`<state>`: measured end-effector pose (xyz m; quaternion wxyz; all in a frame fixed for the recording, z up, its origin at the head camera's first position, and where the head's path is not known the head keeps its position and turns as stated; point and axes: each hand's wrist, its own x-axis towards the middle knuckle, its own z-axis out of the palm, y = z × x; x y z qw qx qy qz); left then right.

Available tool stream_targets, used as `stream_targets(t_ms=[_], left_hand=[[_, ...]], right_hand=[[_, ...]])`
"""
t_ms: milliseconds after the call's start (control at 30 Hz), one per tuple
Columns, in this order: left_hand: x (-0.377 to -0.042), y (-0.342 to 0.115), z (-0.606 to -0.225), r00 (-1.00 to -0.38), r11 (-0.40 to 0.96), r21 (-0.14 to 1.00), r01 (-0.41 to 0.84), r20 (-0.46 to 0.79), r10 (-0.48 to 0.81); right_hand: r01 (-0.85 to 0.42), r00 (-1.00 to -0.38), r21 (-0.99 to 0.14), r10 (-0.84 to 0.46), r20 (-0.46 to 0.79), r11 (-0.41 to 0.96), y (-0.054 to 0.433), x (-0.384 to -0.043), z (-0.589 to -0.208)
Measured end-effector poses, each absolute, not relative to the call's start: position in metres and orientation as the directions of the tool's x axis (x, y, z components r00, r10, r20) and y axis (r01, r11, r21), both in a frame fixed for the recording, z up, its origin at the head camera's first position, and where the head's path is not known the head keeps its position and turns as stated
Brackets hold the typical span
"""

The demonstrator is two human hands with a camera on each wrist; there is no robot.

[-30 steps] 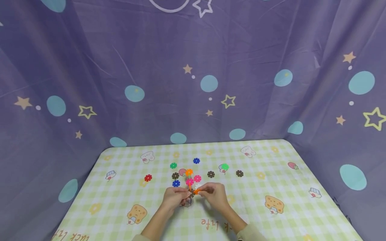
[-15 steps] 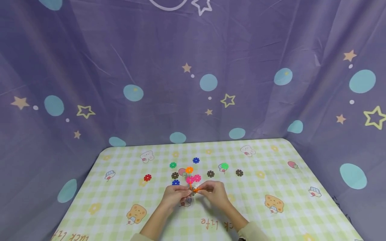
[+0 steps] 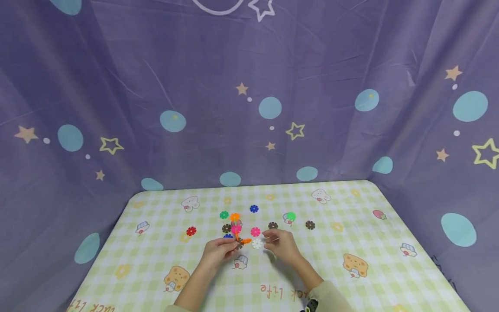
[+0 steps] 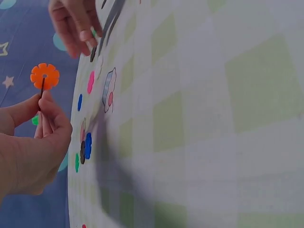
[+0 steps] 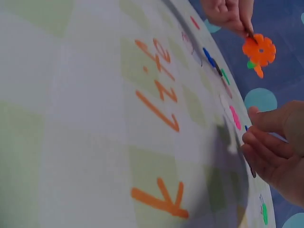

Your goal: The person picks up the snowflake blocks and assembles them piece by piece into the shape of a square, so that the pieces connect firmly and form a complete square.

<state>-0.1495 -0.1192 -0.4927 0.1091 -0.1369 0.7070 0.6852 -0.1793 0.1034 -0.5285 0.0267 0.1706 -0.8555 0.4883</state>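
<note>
My left hand point(image 3: 217, 253) pinches a brown notched disc point(image 3: 240, 245) between thumb and fingers. Joined to it are an orange disc point(image 3: 246, 241), seen nearly edge-on, and a chain rising upward with a pink disc point(image 3: 236, 229) and another orange disc point(image 3: 234, 216). In the right wrist view the joined orange disc point(image 5: 261, 50) faces the camera, with a bit of green behind it. Apart from the joined piece, my right hand point(image 3: 284, 247) hovers with loosely bent fingers and nothing between them. Just left of its fingertips lies a white disc point(image 3: 257, 243).
Loose notched discs lie on the checked tablecloth point(image 3: 163, 242): a pink one point(image 3: 255, 232), a red one point(image 3: 191, 231), a blue one point(image 3: 254, 209), a light green one point(image 3: 291, 216) and several others. A purple curtain point(image 3: 218, 143) hangs behind the table.
My right hand has let go of the orange disc and moved right, its fingers parting. My left hand has shifted left and slightly up, carrying the joined discs with it.
</note>
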Motion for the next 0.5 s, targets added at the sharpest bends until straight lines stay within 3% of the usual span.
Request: stream_targets(t_ms=[233,500], left_hand=[[-0.151,-0.125,-0.494,-0.931,0.023,0.932,-0.362,-0.360,-0.061],[-0.151,-0.127,-0.493,-0.922,0.008,0.924,-0.381,-0.380,-0.074]], right_hand=[[-0.371,-0.925,-0.687,-0.312,0.217,0.625,0.097,-0.184,-0.535],[-0.421,-0.907,-0.565,-0.333,0.258,0.710,0.085,-0.182,-0.534]])
